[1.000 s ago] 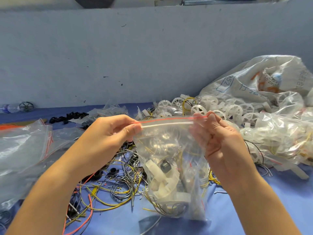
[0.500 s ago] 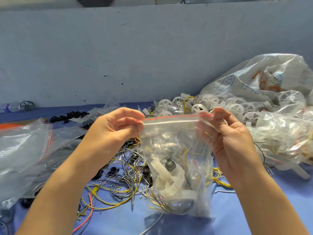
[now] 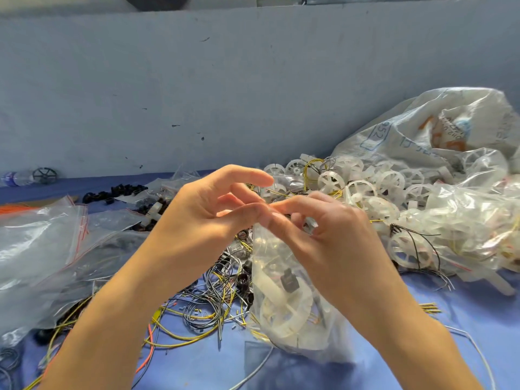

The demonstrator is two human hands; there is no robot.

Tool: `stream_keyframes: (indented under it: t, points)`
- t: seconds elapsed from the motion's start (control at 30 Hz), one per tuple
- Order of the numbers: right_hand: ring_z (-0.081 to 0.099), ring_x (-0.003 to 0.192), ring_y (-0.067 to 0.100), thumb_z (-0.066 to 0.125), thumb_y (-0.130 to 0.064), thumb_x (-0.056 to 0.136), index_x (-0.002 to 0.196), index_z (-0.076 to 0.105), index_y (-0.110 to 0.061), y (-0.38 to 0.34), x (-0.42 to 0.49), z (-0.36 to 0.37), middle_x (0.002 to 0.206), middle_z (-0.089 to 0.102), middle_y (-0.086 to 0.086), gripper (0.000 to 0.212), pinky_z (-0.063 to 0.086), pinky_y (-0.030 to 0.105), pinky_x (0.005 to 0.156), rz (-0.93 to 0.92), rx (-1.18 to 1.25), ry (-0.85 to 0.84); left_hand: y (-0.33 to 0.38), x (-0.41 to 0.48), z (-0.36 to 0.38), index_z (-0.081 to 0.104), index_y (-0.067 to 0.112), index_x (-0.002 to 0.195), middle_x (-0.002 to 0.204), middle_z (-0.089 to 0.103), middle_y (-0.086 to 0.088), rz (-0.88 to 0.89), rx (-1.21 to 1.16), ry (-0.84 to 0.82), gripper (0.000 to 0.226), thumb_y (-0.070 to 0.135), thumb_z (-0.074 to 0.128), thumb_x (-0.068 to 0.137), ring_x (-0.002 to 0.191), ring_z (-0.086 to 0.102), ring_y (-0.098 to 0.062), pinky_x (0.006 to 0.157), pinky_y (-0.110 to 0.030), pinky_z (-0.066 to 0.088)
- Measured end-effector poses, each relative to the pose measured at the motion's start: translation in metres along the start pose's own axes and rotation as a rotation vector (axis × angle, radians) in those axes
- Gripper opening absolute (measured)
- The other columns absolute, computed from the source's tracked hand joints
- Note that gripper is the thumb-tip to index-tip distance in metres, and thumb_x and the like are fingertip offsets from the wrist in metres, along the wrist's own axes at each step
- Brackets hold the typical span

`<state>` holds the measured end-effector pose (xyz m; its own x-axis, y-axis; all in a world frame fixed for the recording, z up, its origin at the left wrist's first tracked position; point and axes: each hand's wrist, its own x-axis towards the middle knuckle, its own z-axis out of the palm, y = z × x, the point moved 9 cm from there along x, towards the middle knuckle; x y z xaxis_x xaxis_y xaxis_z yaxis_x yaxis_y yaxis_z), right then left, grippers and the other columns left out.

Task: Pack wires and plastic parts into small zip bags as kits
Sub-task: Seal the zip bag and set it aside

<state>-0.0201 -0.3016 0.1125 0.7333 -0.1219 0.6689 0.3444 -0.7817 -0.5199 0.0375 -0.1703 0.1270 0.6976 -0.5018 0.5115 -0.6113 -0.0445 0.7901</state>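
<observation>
1. Head view, the table: Loose wires (image 3: pixel 208 299) lie in a tangle on the blue table (image 3: pixel 484 313), right under the hands. A pile of white wheels (image 3: pixel 332 180) sits behind them. Empty bags (image 3: pixel 36 243) lie on the left. Filled bags (image 3: pixel 464 220) are heaped on the right.

2. Head view, the bag: The small zip bag (image 3: pixel 284 305) hangs in the middle, in front of the person. Its bottom is low by the table, but I cannot tell if it touches. Inside are white plastic parts, a little black part (image 3: pixel 288 281) and what look like a few thin wires.

3. Head view, the hands: Both hands meet at the top of the bag. The right hand (image 3: pixel 337 243) has its fingers curled round the bunched top and holds the bag up. The left hand (image 3: pixel 202 220) has its thumb tip right at the top edge, and its other fingers are lifted and spread. It is blurry there, so I cannot tell if the left hand pinches the bag or only touches it.

4. The step: I think this kit is full and the person is closing it. Fingers hide the zip strip, so I cannot tell if it is shut.

5. The next move: It likely needs a firm pinch run all along the strip, with no wire caught in it. Then the bag can go with the filled ones.
</observation>
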Motion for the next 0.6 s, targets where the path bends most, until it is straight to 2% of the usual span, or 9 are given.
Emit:
stream_keyframes:
  t: [0.07,0.2,0.33,0.43,0.5,0.6]
  points:
    - [0.052,0.065,-0.001,0.053,-0.062,0.084,0.093,0.074,-0.039,0.001,0.001,-0.003,0.084,0.061,-0.016,0.032,0.036,0.019,0.059,0.004,0.019,0.021,-0.002,0.000,-0.004,0.069,0.024,0.110,0.084,0.072,0.003,-0.010,-0.030,-0.006,0.027,0.017,0.068,0.084,0.092,0.071,-0.014,0.088,-0.025,0.055]
    - [0.054,0.066,0.001,0.056,-0.052,0.092,0.092,0.074,-0.033,-0.001,0.001,-0.004,0.087,0.068,-0.015,0.026,0.044,0.027,0.064,-0.027,0.003,0.037,-0.012,-0.001,0.003,0.070,0.025,0.110,0.097,0.076,0.001,-0.078,-0.045,-0.068,0.028,0.036,0.060,0.087,0.095,0.071,-0.012,0.089,-0.030,0.056]
    - [0.063,0.078,0.011,0.053,-0.046,0.093,0.094,0.073,-0.031,-0.008,-0.001,0.000,0.088,0.069,-0.012,0.025,0.049,0.037,0.067,-0.062,-0.057,0.041,-0.013,-0.001,0.006,0.076,0.021,0.097,0.085,0.076,-0.002,-0.041,-0.030,0.045,0.020,0.033,0.066,0.085,0.079,0.070,-0.011,0.080,-0.035,0.059]
    - [0.062,0.075,0.010,0.060,-0.042,0.094,0.093,0.072,-0.032,-0.007,-0.001,-0.006,0.088,0.069,-0.013,0.016,0.049,0.037,0.066,-0.048,-0.056,0.088,-0.023,-0.002,0.010,0.076,0.016,0.096,0.086,0.075,-0.009,-0.088,-0.170,0.078,0.020,0.029,0.068,0.084,0.082,0.072,-0.021,0.081,-0.037,0.060]
    - [0.064,0.077,0.012,0.062,-0.039,0.094,0.094,0.072,-0.031,-0.006,-0.002,-0.007,0.089,0.069,-0.013,0.013,0.051,0.037,0.067,-0.029,-0.068,0.089,-0.027,-0.002,0.015,0.075,0.014,0.096,0.085,0.075,-0.007,-0.109,-0.228,0.096,0.018,0.026,0.067,0.085,0.078,0.070,-0.015,0.080,-0.037,0.060]
    - [0.065,0.079,0.016,0.060,-0.038,0.095,0.095,0.071,-0.030,-0.008,-0.005,-0.008,0.090,0.068,-0.012,0.013,0.052,0.039,0.065,-0.021,-0.165,0.089,-0.028,-0.002,0.020,0.073,0.017,0.093,0.081,0.074,-0.001,-0.084,-0.159,0.159,0.010,0.023,0.066,0.089,0.073,0.068,-0.011,0.075,-0.030,0.060]
